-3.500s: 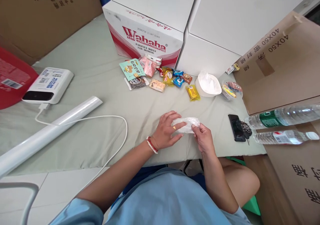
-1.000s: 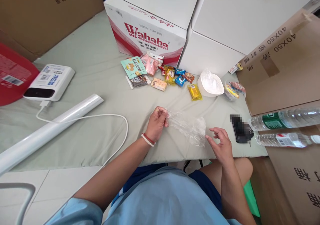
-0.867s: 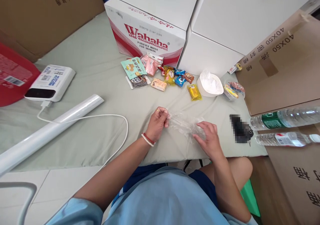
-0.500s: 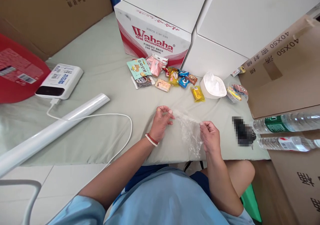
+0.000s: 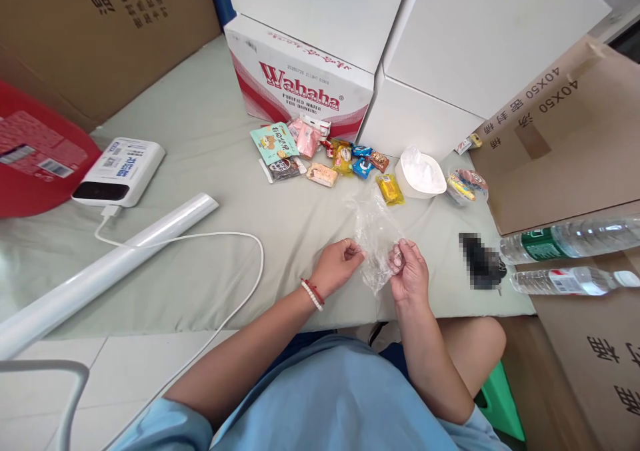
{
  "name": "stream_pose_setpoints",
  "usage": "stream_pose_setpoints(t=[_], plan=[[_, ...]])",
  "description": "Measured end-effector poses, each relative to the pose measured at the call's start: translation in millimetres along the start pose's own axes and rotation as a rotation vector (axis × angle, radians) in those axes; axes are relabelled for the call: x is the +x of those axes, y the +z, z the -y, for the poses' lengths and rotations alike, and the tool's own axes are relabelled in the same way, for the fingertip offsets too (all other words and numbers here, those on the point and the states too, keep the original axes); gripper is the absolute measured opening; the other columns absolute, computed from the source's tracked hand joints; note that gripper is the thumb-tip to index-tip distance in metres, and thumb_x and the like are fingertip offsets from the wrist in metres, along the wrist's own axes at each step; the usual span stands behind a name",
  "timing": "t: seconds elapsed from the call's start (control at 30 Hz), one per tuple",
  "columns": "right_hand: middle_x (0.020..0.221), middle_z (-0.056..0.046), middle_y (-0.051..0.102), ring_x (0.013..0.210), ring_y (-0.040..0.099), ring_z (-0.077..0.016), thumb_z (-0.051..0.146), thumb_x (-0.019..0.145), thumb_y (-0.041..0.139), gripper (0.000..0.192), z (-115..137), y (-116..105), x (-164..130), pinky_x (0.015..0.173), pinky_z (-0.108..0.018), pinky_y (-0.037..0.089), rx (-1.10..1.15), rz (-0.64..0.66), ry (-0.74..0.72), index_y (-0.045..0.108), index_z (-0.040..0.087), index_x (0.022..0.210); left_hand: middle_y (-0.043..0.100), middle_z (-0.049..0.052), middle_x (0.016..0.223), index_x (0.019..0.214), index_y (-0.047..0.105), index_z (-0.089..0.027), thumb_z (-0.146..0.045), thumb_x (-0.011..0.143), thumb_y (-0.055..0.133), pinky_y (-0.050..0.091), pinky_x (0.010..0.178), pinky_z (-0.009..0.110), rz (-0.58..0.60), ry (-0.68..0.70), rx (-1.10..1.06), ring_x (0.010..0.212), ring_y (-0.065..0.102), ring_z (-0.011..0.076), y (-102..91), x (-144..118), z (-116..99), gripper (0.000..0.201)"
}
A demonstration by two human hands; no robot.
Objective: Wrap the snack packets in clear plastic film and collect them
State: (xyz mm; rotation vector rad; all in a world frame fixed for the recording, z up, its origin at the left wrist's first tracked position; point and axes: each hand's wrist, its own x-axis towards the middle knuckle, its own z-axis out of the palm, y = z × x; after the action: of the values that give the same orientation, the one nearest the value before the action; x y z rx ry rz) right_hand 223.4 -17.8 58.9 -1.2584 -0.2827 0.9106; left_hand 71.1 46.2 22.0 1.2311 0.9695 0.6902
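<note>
A crumpled clear plastic bag (image 5: 376, 234) hangs between my two hands above the cloth-covered table (image 5: 295, 224). My left hand (image 5: 339, 263), with beaded bracelets at its wrist, pinches the bag's left side. Bunched film is gripped by my right hand (image 5: 411, 274) on the other side. Just beyond the bag lies a yellow snack packet (image 5: 389, 189). A white bowl (image 5: 423, 183) with clear plastic film in it stands to the right of that packet. Further left are wrapped snacks, among them a green pouch (image 5: 275, 144), a tan packet (image 5: 321, 175) and blue-wrapped sweets (image 5: 362, 167).
A Wahaha carton (image 5: 305, 97) and white boxes stand behind the snacks. Two water bottles (image 5: 565, 237) lie at the right near a cardboard box (image 5: 540, 144). Left are a white power bank (image 5: 120, 171) with its cable, a long white tube (image 5: 115, 267) and a red container (image 5: 40, 151).
The bag's loose part has swung from hanging toward me to reaching away toward the yellow packet. My left hand has moved right and nearer me, closer to my right hand.
</note>
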Motion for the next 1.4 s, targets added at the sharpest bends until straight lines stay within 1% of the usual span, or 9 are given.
stream_pose_setpoints(t=[0.3, 0.5, 0.67, 0.77, 0.9, 1.03, 1.13, 1.27, 1.4], plan=[[0.071, 0.005, 0.062, 0.049, 0.047, -0.0026, 0.036, 0.061, 0.095, 0.043, 0.7, -48.4, 14.5, 0.037, -0.012, 0.035, 0.032, -0.068, 0.19, 0.06, 0.019, 0.08, 0.072, 0.002, 0.08, 0.078, 0.059, -0.017, -0.031, 0.073, 0.083, 0.057, 0.068, 0.027, -0.117, -0.297, -0.594, 0.072, 0.072, 0.0145, -45.2, -7.6, -10.5, 0.029], [0.066, 0.005, 0.058, 0.044, 0.038, -0.0005, 0.041, 0.059, 0.096, 0.047, 1.1, -70.4, 14.3, 0.034, -0.011, 0.027, -0.014, 0.049, 0.308, 0.06, 0.018, 0.077, 0.054, -0.008, 0.056, 0.078, 0.057, -0.017, -0.023, 0.073, 0.08, 0.034, 0.04, 0.015, -0.168, -0.288, -0.633, 0.039, 0.041, 0.0023, -61.7, -7.7, -17.2, 0.025], [0.052, 0.005, 0.046, 0.038, 0.024, -0.0025, 0.07, 0.069, 0.081, 0.057, 7.5, -93.4, 15.2, 0.032, -0.017, 0.016, -0.37, 0.157, 0.398, 0.057, 0.018, 0.069, 0.046, -0.009, 0.052, 0.075, 0.055, -0.017, -0.04, 0.072, 0.083, 0.02, 0.037, 0.016, -0.082, -0.327, -0.437, 0.036, 0.026, 0.0008, -86.3, -9.4, -16.5, 0.035], [0.065, -0.001, 0.057, 0.046, 0.038, -0.0086, 0.07, 0.077, 0.072, 0.053, 5.2, -101.5, 12.4, 0.041, -0.024, 0.036, -0.755, 0.186, 0.119, 0.065, 0.018, 0.08, 0.045, -0.008, 0.053, 0.076, 0.053, -0.019, -0.047, 0.073, 0.079, 0.022, 0.039, 0.019, -0.239, -0.262, -0.157, 0.039, 0.032, 0.0046, -94.1, -12.8, -11.4, 0.038], [0.139, -0.015, 0.056, 0.082, 0.06, -0.0196, 0.048, 0.082, 0.076, 0.054, 0.8, -99.5, 4.3, 0.079, -0.04, 0.057, -1.168, 0.238, -0.497, 0.067, 0.023, 0.13, 0.06, -0.003, 0.08, 0.101, 0.058, -0.02, -0.044, 0.072, 0.077, 0.043, 0.055, 0.025, -0.41, -0.036, 0.212, 0.057, 0.052, 0.0105, -88.9, -20.0, -6.3, 0.042], [0.154, -0.01, 0.047, 0.077, 0.057, -0.0146, 0.037, 0.096, 0.064, 0.027, 5.8, -87.4, -1.1, 0.079, -0.037, 0.055, -1.183, 0.559, -0.718, 0.076, 0.029, 0.119, 0.059, 0.003, 0.101, 0.108, 0.057, -0.019, -0.039, 0.076, 0.073, 0.05, 0.067, 0.032, -0.567, 0.143, 0.454, 0.071, 0.057, 0.0142, -77.2, -28.6, -3.8, 0.041], [0.122, -0.009, 0.07, 0.077, 0.062, -0.0166, 0.044, 0.098, 0.062, 0.026, 13.1, -72.5, 3.2, 0.078, -0.034, 0.054, -1.062, 0.639, -0.611, 0.08, 0.024, 0.097, 0.056, 0.004, 0.1, 0.105, 0.059, -0.019, -0.033, 0.085, 0.066, 0.051, 0.069, 0.033, -0.669, 0.373, 0.594, 0.068, 0.053, 0.0138, -68.5, -39.5, -0.6, 0.025], [0.076, -0.007, 0.073, 0.069, 0.063, -0.019, 0.066, 0.096, 0.052, 0.056, 17.6, -48.3, 17.6, 0.063, -0.029, 0.049, -0.894, 0.508, -0.194, 0.073, 0.02, 0.073, 0.059, 0.008, 0.107, 0.108, 0.06, -0.019, -0.025, 0.095, 0.062, 0.053, 0.077, 0.035, -0.716, 0.685, 0.706, 0.08, 0.058, 0.0165, -62.6, -57.0, 1.9, 0.015], [0.057, -0.007, 0.066, 0.045, 0.042, -0.0129, 0.082, 0.085, 0.051, 0.07, 15.4, -30.3, 30.5, 0.042, -0.026, 0.026, -0.766, 0.389, 0.219, 0.07, 0.017, 0.069, 0.059, 0.016, 0.125, 0.132, 0.054, -0.018, -0.038, 0.092, 0.069, 0.05, 0.103, 0.049, -0.525, 0.867, 0.829, 0.122, 0.058, 0.0304, -66.5, -63.9, -0.6, 0.046]])
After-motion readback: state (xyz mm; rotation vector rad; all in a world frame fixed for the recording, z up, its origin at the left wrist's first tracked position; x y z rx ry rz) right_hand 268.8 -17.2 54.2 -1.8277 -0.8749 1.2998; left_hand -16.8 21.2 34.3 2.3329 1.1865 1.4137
